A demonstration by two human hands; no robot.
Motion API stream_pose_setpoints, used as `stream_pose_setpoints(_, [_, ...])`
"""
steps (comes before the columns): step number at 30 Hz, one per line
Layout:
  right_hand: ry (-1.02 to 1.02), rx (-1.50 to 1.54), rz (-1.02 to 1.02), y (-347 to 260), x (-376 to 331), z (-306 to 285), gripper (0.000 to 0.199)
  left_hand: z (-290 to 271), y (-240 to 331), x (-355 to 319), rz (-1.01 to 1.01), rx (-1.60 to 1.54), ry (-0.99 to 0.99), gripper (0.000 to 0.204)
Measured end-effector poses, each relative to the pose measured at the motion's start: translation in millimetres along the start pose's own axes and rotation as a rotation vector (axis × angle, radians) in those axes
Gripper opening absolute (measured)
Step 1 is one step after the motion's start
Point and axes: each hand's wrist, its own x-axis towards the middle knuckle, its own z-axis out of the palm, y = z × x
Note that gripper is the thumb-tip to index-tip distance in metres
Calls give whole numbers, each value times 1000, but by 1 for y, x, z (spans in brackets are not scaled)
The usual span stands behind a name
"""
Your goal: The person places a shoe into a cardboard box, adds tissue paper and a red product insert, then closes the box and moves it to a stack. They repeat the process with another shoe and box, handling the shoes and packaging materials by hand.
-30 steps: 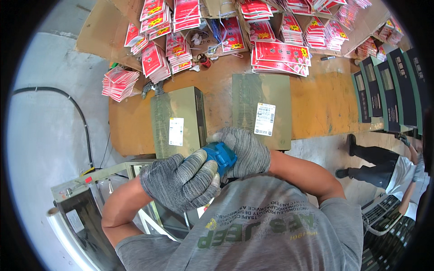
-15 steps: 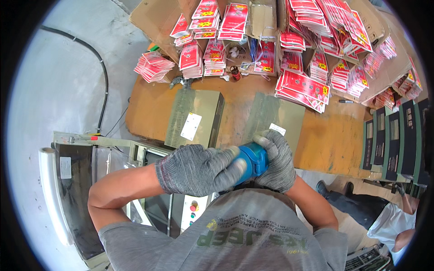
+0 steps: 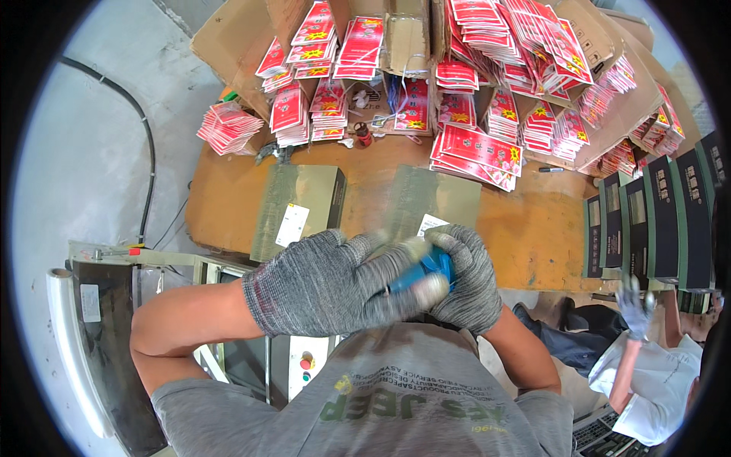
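Close in front of my chest, both gloved hands are around a blue drinking bottle, which they largely cover. My left hand wears a grey knit glove; its fingers curve over the bottle from the left, blurred at the tips. My right hand, in a matching glove, is wrapped round the bottle's right side. Beyond the hands, two olive-green boxes lie on the orange-brown table: a left box and a right box, each with a white label.
Stacks of red printed packets fill cardboard cartons along the back. Several dark boxes stand at the right. A machine with a red button and a film roll is at the left. A co-worker is at the lower right.
My left hand has closed further over the bottle, hiding more of it. The view has shifted slightly, and the co-worker's gloved hand has come up beside the dark boxes.
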Motion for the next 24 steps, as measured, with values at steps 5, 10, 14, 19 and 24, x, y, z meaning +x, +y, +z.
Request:
stream_pose_setpoints(5, [-59, -45, 18, -7, 7, -13, 97, -1, -6, -5, 188, 175, -6, 54])
stream_pose_setpoints(10, [-2, -32, 94, -15, 19, -19, 94, -30, -8, -3, -280, -199, 87, 80])
stream_pose_setpoints(14, [98, -38, 117, -27, 47, -25, 88, -56, -12, -13, -544, -449, 269, 93])
stream_pose_setpoints(19, [317, 88, 114, -29, 60, -35, 89, -83, -8, -21, -955, -696, 602, 102])
stream_pose_setpoints(24, [348, 206, -24, -50, 70, -81, 89, -70, -21, -48, -942, -694, 724, 103])
